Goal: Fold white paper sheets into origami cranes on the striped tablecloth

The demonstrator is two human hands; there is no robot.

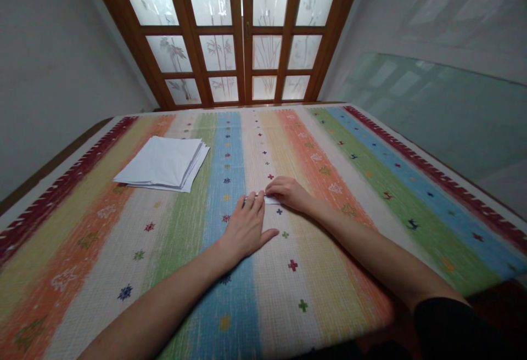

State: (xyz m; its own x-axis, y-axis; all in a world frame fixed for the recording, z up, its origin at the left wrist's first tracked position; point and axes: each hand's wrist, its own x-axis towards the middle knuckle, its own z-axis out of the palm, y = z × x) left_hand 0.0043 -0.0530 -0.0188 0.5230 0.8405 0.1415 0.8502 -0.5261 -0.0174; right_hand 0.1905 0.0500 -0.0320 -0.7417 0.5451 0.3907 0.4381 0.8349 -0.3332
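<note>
A small piece of white folded paper [272, 200] lies on the striped cloth in front of me, mostly covered by my hands. My left hand [246, 225] rests flat over its left part, fingers stretched forward and thumb out to the right. At the paper's upper right edge, my right hand [288, 192] has its fingers bent together in a pinch on it. The fingers hide most of the fold. Further off to the left sits a stack of white paper sheets [162, 162], slightly uneven at its edges, with neither hand touching it.
A tablecloth [337, 294] with coloured stripes and small printed figures covers the table. Beyond its far edge stands a wooden door [242, 47] with frosted panes. A pale glass panel [432, 113] leans along the right wall. Another wall [53, 47] rises at left.
</note>
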